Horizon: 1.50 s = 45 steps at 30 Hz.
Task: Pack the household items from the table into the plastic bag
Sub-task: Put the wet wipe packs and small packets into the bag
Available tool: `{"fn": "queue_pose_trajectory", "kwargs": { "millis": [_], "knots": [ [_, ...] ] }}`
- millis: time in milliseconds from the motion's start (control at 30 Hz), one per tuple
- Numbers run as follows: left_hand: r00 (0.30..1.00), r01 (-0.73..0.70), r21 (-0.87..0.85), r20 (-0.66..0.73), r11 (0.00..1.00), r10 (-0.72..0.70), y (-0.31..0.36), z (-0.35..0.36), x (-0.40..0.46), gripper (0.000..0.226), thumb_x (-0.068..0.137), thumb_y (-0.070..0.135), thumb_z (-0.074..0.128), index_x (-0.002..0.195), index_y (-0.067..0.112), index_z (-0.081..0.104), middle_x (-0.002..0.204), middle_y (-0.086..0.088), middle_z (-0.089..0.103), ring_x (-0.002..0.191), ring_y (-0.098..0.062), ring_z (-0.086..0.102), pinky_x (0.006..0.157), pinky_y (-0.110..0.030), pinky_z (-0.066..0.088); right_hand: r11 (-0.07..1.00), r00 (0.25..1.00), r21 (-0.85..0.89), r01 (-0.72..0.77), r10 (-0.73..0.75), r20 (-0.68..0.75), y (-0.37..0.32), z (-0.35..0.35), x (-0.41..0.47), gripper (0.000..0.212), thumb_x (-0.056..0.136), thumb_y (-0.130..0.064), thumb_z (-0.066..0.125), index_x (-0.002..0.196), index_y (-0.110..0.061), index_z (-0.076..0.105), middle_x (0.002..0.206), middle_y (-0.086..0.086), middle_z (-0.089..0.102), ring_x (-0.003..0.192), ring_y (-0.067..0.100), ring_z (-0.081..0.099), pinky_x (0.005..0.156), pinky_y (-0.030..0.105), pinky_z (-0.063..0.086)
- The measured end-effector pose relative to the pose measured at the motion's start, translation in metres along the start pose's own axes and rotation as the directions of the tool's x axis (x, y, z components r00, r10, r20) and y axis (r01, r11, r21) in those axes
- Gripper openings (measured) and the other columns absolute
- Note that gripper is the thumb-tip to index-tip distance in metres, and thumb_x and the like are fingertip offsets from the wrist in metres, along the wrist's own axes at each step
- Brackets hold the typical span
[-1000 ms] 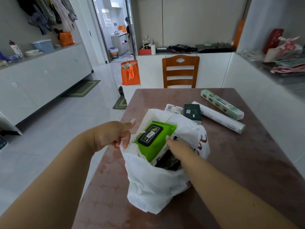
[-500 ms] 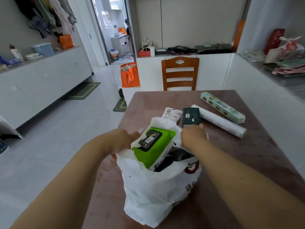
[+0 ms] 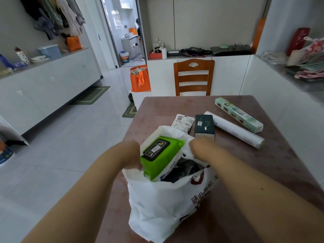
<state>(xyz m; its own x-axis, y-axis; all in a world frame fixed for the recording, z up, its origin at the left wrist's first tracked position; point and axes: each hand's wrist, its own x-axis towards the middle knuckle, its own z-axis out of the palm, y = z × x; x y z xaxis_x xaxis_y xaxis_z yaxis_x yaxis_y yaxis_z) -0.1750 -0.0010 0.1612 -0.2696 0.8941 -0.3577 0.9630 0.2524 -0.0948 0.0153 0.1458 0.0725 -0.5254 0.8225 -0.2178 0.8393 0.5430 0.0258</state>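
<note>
A white plastic bag [image 3: 157,204] with red print stands on the brown table [image 3: 273,169] near its front left. A green wet-wipes pack [image 3: 163,155] sticks out of its mouth above a dark item [image 3: 185,170]. My left hand [image 3: 133,155] grips the bag's left rim. My right hand [image 3: 201,148] pinches the rim on the far right side. Behind the bag lie a white pouch [image 3: 183,122], a dark green tissue box [image 3: 204,126], a white roll [image 3: 235,129] and a long pale green box [image 3: 238,114].
A wooden chair [image 3: 193,77] stands at the table's far end. An orange tote bag [image 3: 140,78] sits on the floor to the left. White cabinets [image 3: 45,88] line the left wall, and a cluttered counter [image 3: 308,67] runs along the right.
My right hand left the inside of the bag and took hold of its far rim. The bag's mouth has been pulled wider and the bag stands more upright.
</note>
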Motion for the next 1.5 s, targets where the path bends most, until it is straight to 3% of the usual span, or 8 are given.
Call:
{"fn": "queue_pose_trajectory", "kwargs": {
  "millis": [400,500,600,900,1167,1300,1400,1500],
  "knots": [
    [0.979,-0.204,-0.859,-0.177,0.47,0.101,0.0,-0.008,0.004,0.02,0.078,0.027,0.075,0.089,0.011,0.067,0.089,-0.014,0.074,0.084,-0.035,0.07,0.082,-0.048,0.058,0.889,0.992,0.454,-0.053,-0.006,0.129,0.0,-0.018,-0.004,0.022,0.091,-0.014,0.052,0.101,-0.001,0.067,0.092,0.012,0.06,0.084,0.026,0.056,0.075,0.031,0.046],
    [0.974,-0.198,-0.942,-0.157,0.272,0.165,-0.003,-0.011,-0.002,0.028,0.066,0.022,0.077,0.089,0.007,0.071,0.074,-0.009,0.072,0.07,-0.026,0.067,0.075,-0.042,0.054,0.221,0.972,0.961,-0.168,0.2,0.124,0.01,-0.04,-0.002,0.026,0.09,-0.012,0.054,0.065,-0.006,0.056,0.064,0.005,0.053,0.054,0.015,0.051,0.066,0.027,0.043],
    [0.953,-0.304,-0.904,-0.283,0.3,0.112,-0.002,-0.017,-0.002,0.029,0.057,0.034,0.083,0.075,0.014,0.073,0.072,-0.01,0.066,0.069,-0.021,0.06,0.073,-0.037,0.052,-0.372,0.993,0.926,-0.059,0.072,0.092,0.015,-0.059,-0.014,0.043,0.098,-0.035,0.047,0.066,-0.009,0.057,0.054,0.004,0.049,0.042,0.01,0.051,0.078,0.033,0.044],
    [0.777,-0.523,-0.765,-0.609,0.375,-0.159,0.013,-0.057,0.003,0.045,0.099,0.041,0.04,0.068,0.011,0.054,0.058,0.009,0.052,0.058,-0.006,0.046,0.059,-0.016,0.039,-0.679,0.987,0.718,0.152,0.07,-0.143,0.031,-0.105,-0.058,0.05,0.098,-0.046,0.04,0.109,-0.002,0.062,0.045,-0.004,0.03,0.036,0.007,0.023,0.044,0.022,0.028],
    [0.903,-0.387,-0.759,-0.428,0.524,0.048,0.038,-0.029,0.029,0.04,0.09,0.022,0.056,0.053,0.011,0.045,0.05,0.004,0.043,0.048,-0.01,0.038,0.06,-0.024,0.035,-0.09,0.879,0.981,-0.174,0.435,0.196,0.053,-0.066,-0.07,0.027,0.099,-0.026,0.044,0.102,-0.003,0.057,0.055,0.007,0.045,0.039,0.018,0.038,0.052,0.033,0.04],
    [0.815,-0.487,-0.662,-0.578,0.57,0.024,0.045,-0.04,0.032,0.037,0.095,0.033,0.051,0.076,0.001,0.055,0.071,-0.006,0.054,0.066,-0.018,0.049,0.066,-0.03,0.039,0.486,0.714,0.86,-0.157,0.657,-0.241,0.05,-0.071,-0.073,0.051,0.092,-0.031,0.052,0.138,-0.013,0.043,0.124,0.008,0.06,0.114,0.031,0.056,0.093,0.041,0.045],
    [0.741,-0.586,-0.526,-0.655,0.616,0.145,0.053,-0.055,0.032,0.043,0.099,0.041,0.039,0.091,0.007,0.063,0.086,-0.007,0.067,0.077,-0.021,0.064,0.078,-0.034,0.048,0.744,0.589,0.655,0.132,0.473,-0.655,0.022,-0.087,-0.086,0.042,0.093,-0.036,0.051,0.131,-0.02,0.048,0.124,-0.001,0.058,0.116,0.018,0.051,0.097,0.038,0.045],
    [0.825,-0.516,-0.595,-0.538,0.616,0.172,0.055,-0.058,0.036,0.053,0.097,0.055,0.027,0.099,0.018,0.066,0.087,-0.001,0.072,0.062,-0.018,0.07,0.081,-0.036,0.052,0.658,0.883,0.713,0.242,0.155,-0.443,-0.008,-0.092,-0.089,0.036,0.098,-0.029,0.044,0.132,-0.021,0.048,0.119,-0.002,0.06,0.104,0.014,0.056,0.093,0.037,0.048]
  ]
}}
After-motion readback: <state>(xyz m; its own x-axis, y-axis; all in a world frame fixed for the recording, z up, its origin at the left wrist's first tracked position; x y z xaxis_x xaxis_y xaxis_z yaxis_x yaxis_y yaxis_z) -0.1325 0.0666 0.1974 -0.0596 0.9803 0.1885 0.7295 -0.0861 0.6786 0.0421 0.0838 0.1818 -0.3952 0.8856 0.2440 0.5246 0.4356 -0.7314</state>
